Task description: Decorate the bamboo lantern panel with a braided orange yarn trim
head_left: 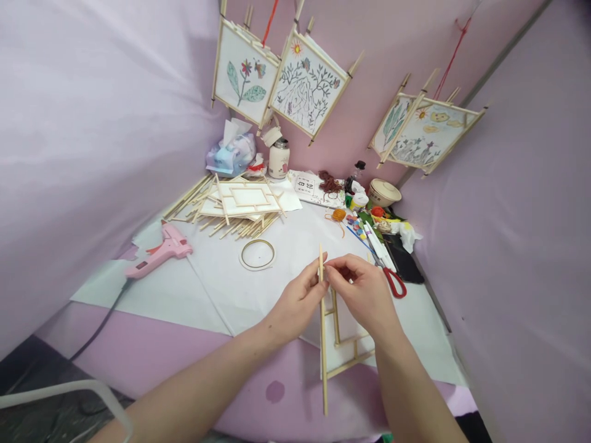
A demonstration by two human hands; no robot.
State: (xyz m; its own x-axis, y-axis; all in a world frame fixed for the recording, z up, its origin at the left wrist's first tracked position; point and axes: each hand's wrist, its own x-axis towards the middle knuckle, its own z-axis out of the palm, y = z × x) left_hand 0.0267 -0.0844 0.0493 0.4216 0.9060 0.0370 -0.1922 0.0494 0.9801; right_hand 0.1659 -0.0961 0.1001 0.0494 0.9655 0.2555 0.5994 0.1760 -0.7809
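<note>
My left hand [299, 303] pinches a long thin wooden stick [322, 344] near its upper end, holding it upright over the table's front edge. My right hand [364, 292] is closed too, its fingertips meeting the same stick from the right. Under both hands lies a wooden frame with white paper [344, 341], partly hidden by my right wrist. The stick belongs to, or rests against, the frame's left side; I cannot tell which.
A pink glue gun [159, 252] lies at the left with its cord running off the table. A pile of sticks and finished frames [240, 203] sits behind, a tape ring [257, 254] in the middle, red-handled scissors [392, 280] and craft clutter [364, 209] at the right. Painted frames [307, 86] hang above.
</note>
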